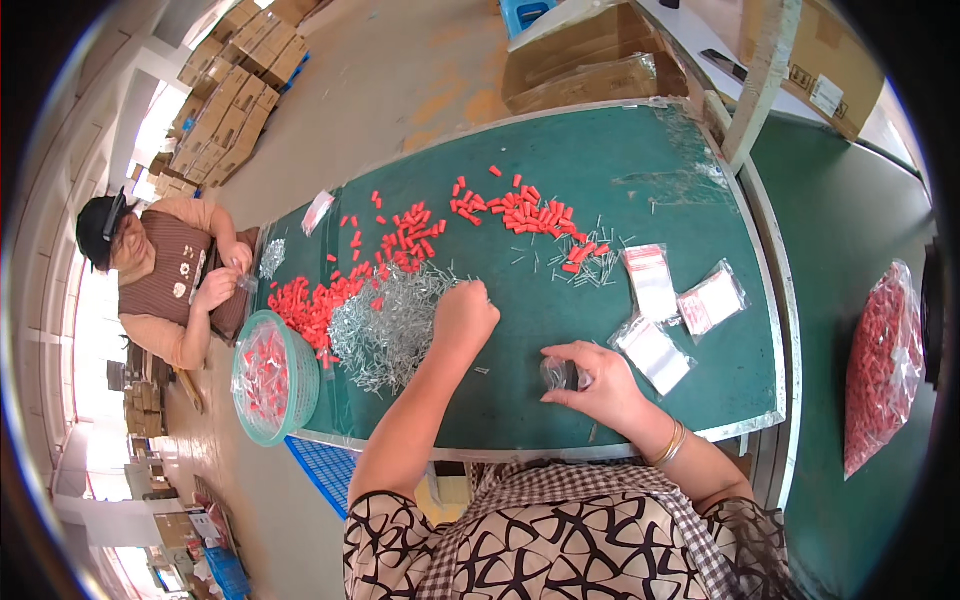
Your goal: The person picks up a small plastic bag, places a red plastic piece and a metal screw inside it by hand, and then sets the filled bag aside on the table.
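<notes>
My left hand (465, 320) is closed in a fist at the right edge of a big heap of thin silver screw-like pieces (385, 325); whatever its fingers hold is hidden. Thumb and fingers of my right hand (605, 388) curve around a small clear plastic bag (566, 375), pinched above the green tabletop (540, 420). Red plastic plugs (315, 310) are piled left of the silver heap. A smaller group of red plugs (535, 212) lies farther back, beside some loose silver pieces (597, 268). Stacks of flat clear bags (652, 352) rest right of my right hand.
A green basket (307, 385) of filled bags stands at the table's left edge. Across from it, a co-worker (175, 260) handles a small bag. A large bag of red plugs (885, 365) lies on the right-hand surface. A metal post (765, 85) and cardboard box (590, 60) border the far side.
</notes>
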Tool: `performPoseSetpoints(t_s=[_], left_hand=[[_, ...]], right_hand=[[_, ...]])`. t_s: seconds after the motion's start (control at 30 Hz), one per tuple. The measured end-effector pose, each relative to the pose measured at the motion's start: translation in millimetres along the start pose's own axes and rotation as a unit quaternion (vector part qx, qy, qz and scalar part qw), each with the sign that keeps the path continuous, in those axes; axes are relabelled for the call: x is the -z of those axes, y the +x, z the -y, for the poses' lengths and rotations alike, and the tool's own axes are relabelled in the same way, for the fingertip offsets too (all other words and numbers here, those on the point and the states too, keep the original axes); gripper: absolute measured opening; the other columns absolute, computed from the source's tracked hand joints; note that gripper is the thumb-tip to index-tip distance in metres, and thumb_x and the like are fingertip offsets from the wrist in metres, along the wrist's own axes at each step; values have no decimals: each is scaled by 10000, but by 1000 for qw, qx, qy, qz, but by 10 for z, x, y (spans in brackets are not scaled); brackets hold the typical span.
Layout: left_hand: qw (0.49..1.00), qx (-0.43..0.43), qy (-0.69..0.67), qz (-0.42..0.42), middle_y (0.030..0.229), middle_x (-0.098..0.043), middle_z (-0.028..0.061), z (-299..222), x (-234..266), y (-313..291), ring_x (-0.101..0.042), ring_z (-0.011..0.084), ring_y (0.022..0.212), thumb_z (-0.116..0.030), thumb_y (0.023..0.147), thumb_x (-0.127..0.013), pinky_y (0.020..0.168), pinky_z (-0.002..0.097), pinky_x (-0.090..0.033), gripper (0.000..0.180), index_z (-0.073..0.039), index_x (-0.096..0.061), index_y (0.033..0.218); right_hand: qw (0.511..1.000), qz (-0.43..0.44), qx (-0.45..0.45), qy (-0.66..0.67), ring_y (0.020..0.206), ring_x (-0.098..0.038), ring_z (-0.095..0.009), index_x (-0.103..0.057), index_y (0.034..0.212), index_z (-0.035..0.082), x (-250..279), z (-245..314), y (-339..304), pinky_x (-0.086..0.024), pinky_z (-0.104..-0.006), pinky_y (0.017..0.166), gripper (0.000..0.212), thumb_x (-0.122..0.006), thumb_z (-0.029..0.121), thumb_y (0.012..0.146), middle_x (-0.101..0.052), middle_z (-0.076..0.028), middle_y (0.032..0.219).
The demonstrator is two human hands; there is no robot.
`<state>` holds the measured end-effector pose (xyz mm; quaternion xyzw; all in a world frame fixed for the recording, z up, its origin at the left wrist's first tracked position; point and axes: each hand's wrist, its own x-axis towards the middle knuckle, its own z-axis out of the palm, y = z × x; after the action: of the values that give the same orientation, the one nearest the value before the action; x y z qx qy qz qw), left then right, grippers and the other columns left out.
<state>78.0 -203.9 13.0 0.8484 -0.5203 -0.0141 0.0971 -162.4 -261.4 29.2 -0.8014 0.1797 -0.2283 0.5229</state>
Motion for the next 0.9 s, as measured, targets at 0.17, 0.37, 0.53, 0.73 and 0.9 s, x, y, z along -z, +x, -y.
performPoseSetpoints(t_s=[0.17, 0.37, 0.53, 0.73, 0.9], left_hand=[[995, 51, -81, -20, 778, -634, 143, -46, 104, -193, -627, 319, 711, -85, 748, -634, 667, 407, -502, 96, -1, -620, 791], [953, 153, -250, -69, 704, -620, 52, 162, 129, -345, -583, 129, 625, -82, 775, -679, 620, 285, -482, 90, -8, -635, 805], [982, 77, -142, -95, 752, -630, 82, 33, 137, -200, -623, 225, 678, -84, 764, -683, 643, 337, -500, 89, -13, -648, 804], [998, 14, 3, -65, 802, -627, 157, -79, -4, -24, -628, 339, 733, -70, 782, -629, 668, 441, -502, 66, -6, -617, 774], [997, 31, 47, -57, 774, -624, 175, -115, -59, 38, -629, 362, 734, -65, 763, -618, 655, 442, -509, 71, 5, -609, 759]], right_hand=[[999, -33, -2, 14, 741, -582, -238, -639, 1130, 103, 0, -42, 8, -487, -329, 674, 514, -819, 225, 663, -658, -61, 935], [999, 1, -38, 20, 812, -613, -245, -640, 1126, 95, 9, 17, 24, -495, -331, 704, 493, -808, 215, 678, -663, -67, 956], [999, 5, -48, 16, 846, -632, -242, -642, 1110, 85, 9, 48, 31, -506, -323, 738, 485, -815, 174, 666, -667, -70, 963], [999, -5, -49, 22, 862, -647, -239, -645, 1096, 73, 10, 22, 23, -517, -320, 771, 481, -824, 132, 654, -666, -74, 951], [999, 0, -44, 23, 867, -648, -244, -644, 1095, 66, 41, 51, 19, -517, -322, 769, 480, -824, 136, 656, -667, -78, 948]])
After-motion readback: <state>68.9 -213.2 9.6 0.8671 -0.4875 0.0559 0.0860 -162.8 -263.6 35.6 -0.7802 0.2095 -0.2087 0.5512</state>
